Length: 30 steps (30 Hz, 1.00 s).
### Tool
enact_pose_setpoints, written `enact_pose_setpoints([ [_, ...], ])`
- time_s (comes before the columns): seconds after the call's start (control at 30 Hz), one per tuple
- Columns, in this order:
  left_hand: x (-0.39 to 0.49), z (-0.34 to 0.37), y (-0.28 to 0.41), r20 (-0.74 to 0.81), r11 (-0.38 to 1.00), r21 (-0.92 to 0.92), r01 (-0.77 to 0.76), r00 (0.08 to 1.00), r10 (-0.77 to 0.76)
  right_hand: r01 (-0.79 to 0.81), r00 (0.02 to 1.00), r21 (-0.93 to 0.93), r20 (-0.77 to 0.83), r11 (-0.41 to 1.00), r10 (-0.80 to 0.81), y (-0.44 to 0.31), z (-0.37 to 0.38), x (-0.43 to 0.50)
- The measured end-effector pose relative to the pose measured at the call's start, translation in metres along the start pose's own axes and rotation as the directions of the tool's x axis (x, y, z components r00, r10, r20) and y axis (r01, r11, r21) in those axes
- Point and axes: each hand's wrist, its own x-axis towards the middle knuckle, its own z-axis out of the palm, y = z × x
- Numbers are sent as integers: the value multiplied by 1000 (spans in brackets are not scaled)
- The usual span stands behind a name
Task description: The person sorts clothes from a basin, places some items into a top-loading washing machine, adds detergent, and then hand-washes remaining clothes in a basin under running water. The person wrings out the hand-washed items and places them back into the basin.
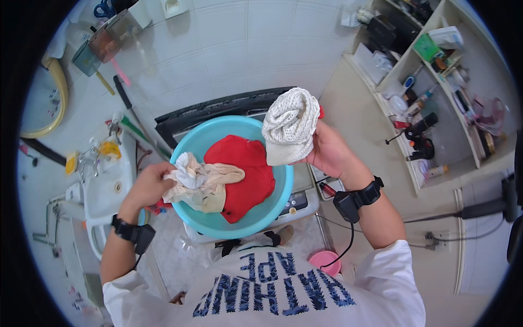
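A turquoise plastic basin (245, 231) stands before me on a white washing machine (304, 206). Inside it lies a bunched red cloth (253, 184). My left hand (153, 186) grips a bundle of pale cream and white fabric (200, 180) at the basin's left rim, and part of that bundle rests over the red cloth. Raised above the right rim, my right hand (331, 149) holds a folded white knitted cloth (291, 126) of open weave. A bit of red shows behind this knit, though what it belongs to is hidden.
A white washbasin (108, 186) with a metal tap (88, 163) is at the left. Open shelves (445, 98) crowded with toiletries line the right wall. Cups (105, 44) with toothbrushes hang at the upper left. On the floor below right sits a pink bucket (325, 263).
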Motion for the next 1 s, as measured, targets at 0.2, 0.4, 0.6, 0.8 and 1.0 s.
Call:
enact_pose_setpoints([
  [0.2,-19,52,49,-409,782,617,-94,810,420,-94,979,-57,178,994,102,7,-19,20],
  [0.4,-11,72,158,-329,735,236,-636,659,676,-106,929,-95,347,990,133,17,17,32],
  [0.6,10,83,161,-305,829,-249,-500,853,423,-17,930,-214,356,977,94,20,31,31],
  [0.8,2,56,138,-498,707,-23,-707,621,605,-112,972,-111,195,987,133,22,34,26],
  [1.0,-8,58,139,-320,579,404,-708,484,815,-134,979,-43,151,990,139,28,47,30],
])
